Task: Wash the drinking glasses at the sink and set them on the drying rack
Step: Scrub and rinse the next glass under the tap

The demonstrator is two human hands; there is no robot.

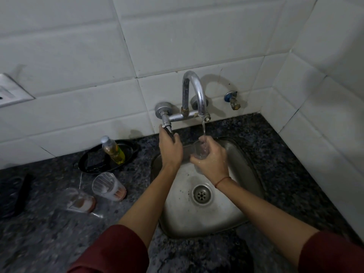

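Maroon sleeves (110,251) frame my view. My right hand (211,160) grips a wet glass (201,150) under the stream (203,128) above the sink (197,219), and my left hand (170,148) holds the tap lever (167,127). I fear a slip: a slick grip, or opening the tap harder, could drop it.

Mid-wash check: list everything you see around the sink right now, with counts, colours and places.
Held glass: 1, clear, under the running stream.
Dirty glasses: 2, clear with reddish bottoms, on the countertop left of the sink.
Soap bottle: 1, yellow liquid, leaning in the tray.
Tray: 1, black, behind the dirty glasses.
Sponge: 1, dark, in the tray.
Faucet: 1, chrome, wall-mounted.
Sink: 1, steel.
Valve: 1, blue, right of the faucet.
Left hand: grips the tap lever.
Right hand: holds the glass.
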